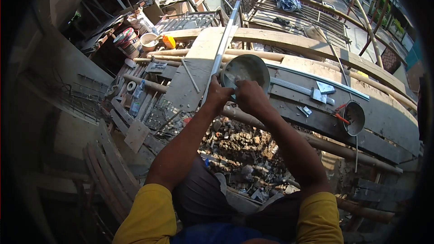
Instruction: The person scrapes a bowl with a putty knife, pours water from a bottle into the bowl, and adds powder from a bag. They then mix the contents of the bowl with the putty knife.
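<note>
A round metal bowl (pixel 253 65) is tipped in front of me over the planks, with a pale wet-looking smear on its inside. My left hand (pixel 219 93) is closed on the bowl's left rim. At the bowl's lower edge my right hand (pixel 248 94) is closed, its fingers over the bowl's inside; whatever they grip is hidden. Just left of the bowl runs a long metal profile (pixel 221 49) along a board. On the planks to the right stand a second bowl (pixel 355 119) and red-handled pliers (pixel 342 117) at its left side.
Flat metal pieces (pixel 322 91) and a long metal strip (pixel 325 81) lie on the planks (pixel 379 122). Bamboo poles (pixel 316 142) run below. Broken rubble (pixel 246 147) fills the ground under my arms. Buckets (pixel 128 43) and an orange container (pixel 169 41) stand at upper left.
</note>
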{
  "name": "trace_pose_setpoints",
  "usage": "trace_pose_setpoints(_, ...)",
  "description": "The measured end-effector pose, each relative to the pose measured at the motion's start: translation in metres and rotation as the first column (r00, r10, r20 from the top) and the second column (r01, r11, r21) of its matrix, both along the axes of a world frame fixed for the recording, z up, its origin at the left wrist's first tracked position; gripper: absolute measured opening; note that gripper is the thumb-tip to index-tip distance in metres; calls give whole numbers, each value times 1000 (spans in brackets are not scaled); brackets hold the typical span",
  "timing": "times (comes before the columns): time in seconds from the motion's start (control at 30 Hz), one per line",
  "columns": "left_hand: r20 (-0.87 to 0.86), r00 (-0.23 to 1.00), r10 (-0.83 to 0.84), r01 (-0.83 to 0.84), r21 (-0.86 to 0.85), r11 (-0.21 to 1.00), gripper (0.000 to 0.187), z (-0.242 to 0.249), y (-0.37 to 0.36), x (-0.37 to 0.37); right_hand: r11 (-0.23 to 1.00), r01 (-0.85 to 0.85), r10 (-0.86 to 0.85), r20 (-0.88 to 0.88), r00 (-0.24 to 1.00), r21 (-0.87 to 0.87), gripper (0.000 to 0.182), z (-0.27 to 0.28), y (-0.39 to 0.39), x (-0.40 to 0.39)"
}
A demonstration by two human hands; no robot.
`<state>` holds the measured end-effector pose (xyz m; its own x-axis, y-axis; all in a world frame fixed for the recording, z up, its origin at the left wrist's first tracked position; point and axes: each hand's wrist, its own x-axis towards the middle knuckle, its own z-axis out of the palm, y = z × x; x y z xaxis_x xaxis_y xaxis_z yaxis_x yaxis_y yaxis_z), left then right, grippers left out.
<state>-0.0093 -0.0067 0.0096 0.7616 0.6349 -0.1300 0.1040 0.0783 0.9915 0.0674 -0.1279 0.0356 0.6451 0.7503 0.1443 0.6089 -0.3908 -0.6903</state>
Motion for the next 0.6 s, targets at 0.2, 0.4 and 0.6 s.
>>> trace_pose_setpoints(0.2,22,999,-32,28,136,990,71,-7,1,6,994,83,-81,-37,996,75,29,-2,-1,15)
trace_pose_setpoints(0.4,33,996,-84,78,148,986,71,-5,6,1,994,57,-53,-51,997,91,26,-2,-1,18)
trace_pose_setpoints(0.6,33,998,-47,42,127,991,70,-13,7,1,991,-121,122,-14,992,50,22,2,-6,-1)
